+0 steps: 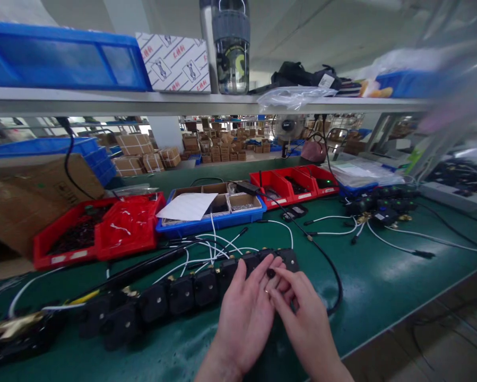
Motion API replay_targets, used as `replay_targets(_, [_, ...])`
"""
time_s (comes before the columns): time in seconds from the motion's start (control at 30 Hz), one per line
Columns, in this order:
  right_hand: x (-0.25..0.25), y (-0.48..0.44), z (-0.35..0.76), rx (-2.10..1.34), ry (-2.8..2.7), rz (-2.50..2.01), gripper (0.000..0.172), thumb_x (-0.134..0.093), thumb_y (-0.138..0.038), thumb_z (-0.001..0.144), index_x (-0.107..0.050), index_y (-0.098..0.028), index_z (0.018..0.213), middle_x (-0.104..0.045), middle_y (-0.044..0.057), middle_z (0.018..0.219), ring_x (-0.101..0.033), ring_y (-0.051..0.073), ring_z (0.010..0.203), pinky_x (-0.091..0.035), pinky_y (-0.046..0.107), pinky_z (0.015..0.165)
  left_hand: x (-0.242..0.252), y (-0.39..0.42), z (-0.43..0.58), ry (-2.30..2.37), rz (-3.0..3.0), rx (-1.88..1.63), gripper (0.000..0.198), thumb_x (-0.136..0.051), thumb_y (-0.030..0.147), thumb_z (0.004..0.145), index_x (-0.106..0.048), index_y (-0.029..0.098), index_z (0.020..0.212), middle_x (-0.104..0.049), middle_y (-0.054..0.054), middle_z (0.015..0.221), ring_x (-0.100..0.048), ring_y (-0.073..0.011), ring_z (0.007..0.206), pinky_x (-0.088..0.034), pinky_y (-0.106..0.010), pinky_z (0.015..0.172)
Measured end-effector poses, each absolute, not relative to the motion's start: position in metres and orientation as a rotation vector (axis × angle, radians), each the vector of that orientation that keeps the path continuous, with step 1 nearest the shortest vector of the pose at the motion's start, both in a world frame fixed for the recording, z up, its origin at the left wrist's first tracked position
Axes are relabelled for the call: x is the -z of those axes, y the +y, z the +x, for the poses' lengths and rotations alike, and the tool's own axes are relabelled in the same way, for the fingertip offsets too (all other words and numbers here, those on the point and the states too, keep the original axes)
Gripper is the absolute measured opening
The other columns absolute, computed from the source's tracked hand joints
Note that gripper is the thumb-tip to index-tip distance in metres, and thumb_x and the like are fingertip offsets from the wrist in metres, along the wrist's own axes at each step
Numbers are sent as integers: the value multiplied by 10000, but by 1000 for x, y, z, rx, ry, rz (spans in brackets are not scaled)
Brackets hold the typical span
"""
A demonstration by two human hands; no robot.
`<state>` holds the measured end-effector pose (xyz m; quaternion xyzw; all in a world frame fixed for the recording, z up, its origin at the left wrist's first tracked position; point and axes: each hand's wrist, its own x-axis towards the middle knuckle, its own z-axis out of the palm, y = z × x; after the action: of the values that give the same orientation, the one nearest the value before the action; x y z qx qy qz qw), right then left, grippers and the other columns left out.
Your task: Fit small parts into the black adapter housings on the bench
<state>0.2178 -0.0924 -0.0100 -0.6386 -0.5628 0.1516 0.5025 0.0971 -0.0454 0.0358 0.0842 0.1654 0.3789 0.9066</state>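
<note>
A row of several black box-shaped modules (182, 294) with brass connectors lies across the green bench (381, 276). My left hand (244, 313) rests with its fingers stretched out over the right end of the row. My right hand (302, 313) is beside it, thumb and forefinger pinched on a small black part (270, 273) at the end of a black cable (334, 281). White cables (206, 249) run from the modules toward the bins behind.
Red bins (98, 231) sit at the left, a blue tray (214, 209) with white paper behind the modules, more red bins (294, 183) farther right. Another cluster of black modules (381, 209) with white cables lies at right. A shelf (182, 101) hangs overhead. The bench edge runs at right.
</note>
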Motion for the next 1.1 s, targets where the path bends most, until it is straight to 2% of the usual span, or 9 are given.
replay_targets(0.17, [10,-91,226,-383,-1341,-1520,151,-596,-222,963,-680,-278,1075,-605,13,929,-613,157,742,-517,270,642,-33,-51,105,368,176,-765,620,-415,538,1026,-540,84,1429,-532,-166,1500,-516,-281,1385,-380,-413,1210])
replay_targets(0.33, [14,-91,234,-331,-1372,-1412,120,-634,-172,949,-678,-267,1008,-619,10,964,-624,143,771,-528,245,647,-27,-52,111,361,265,-779,639,-361,555,1034,-572,82,1406,-526,-155,1513,-441,-270,1451,-307,-394,1251])
replay_targets(0.63, [25,-98,245,219,-1612,-1156,205,-615,-43,939,-661,-200,1062,-664,49,974,-645,145,890,-555,244,799,-28,-50,115,297,363,-797,662,-334,597,1023,-572,125,1423,-520,-111,1532,-384,-254,1492,-230,-376,1282])
replay_targets(0.8, [27,-99,250,296,-1661,-1056,300,-629,44,884,-672,-154,1105,-675,79,968,-633,167,873,-549,298,751,-30,-46,117,357,435,-845,671,-309,622,1019,-591,152,1407,-528,-103,1525,-418,-244,1468,-254,-374,1270])
replay_targets(0.9, [29,-100,251,321,-1649,-1018,330,-641,45,867,-691,-169,1113,-693,69,960,-643,159,848,-546,292,737,-31,-42,116,541,638,-930,645,-324,629,1012,-627,176,1357,-595,-118,1442,-537,-260,1354,-361,-425,1206])
replay_targets(0.97, [32,-98,251,238,-1543,-1107,266,-655,-23,884,-720,-210,1061,-705,50,942,-654,155,829,-546,281,732,-29,-36,115,772,966,-990,494,-437,546,1001,-662,212,1287,-647,-109,1347,-616,-268,1216,-450,-466,1105])
replay_targets(1.03, [36,-92,250,-44,-1253,-1317,98,-711,-176,880,-737,-233,956,-708,33,891,-655,159,775,-538,277,692,-27,-29,114,1022,1409,-1010,306,-578,339,941,-688,254,1214,-670,-75,1271,-623,-263,1145,-474,-478,1044])
replay_targets(1.07, [38,-88,250,-216,-1069,-1412,61,-734,-266,864,-735,-229,911,-709,31,858,-652,164,738,-530,278,656,-25,-25,114,1126,1630,-998,314,-625,222,885,-697,267,1187,-674,-57,1250,-605,-263,1157,-461,-484,1052])
replay_targets(1.1, [40,-83,250,-371,-901,-1476,137,-751,-346,837,-729,-217,879,-710,32,822,-645,169,696,-518,279,615,-24,-21,115,1205,1828,-977,383,-647,124,829,-701,274,1177,-677,-43,1244,-575,-269,1198,-432,-496,1082])
